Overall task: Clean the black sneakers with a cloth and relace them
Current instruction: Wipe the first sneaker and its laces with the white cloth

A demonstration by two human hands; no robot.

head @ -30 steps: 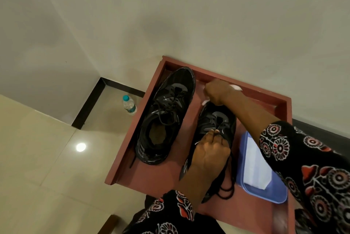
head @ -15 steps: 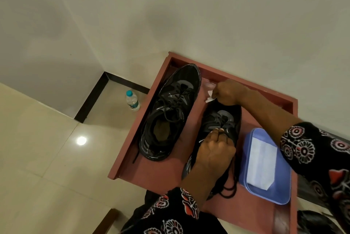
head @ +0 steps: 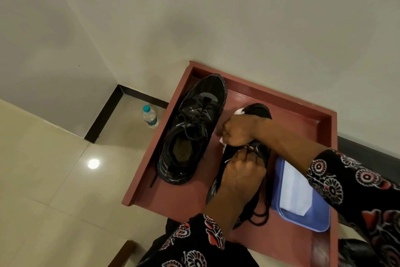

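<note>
From the head view, two black sneakers sit on a red-brown surface (head: 186, 199) with a raised rim, set against the wall. The left sneaker (head: 192, 128) lies near the left edge, laces threaded but loose, one end trailing over the front edge. The right sneaker (head: 258, 111) lies mid-surface, mostly covered by both hands. The right hand (head: 238, 129) is clenched round a white cloth (head: 238, 111) whose bits peek out beside the fist. The left hand (head: 242, 174) pinches the shoe's lace or tongue near the eyelets; which one I cannot tell. Loose lace (head: 259, 217) loops off the heel. A blue tray (head: 303, 219) holding white paper lies at the right edge. A water bottle (head: 149, 116) stands on the floor. My judgement: wiping is under way on the second shoe, and lacing is left to finish
</note>
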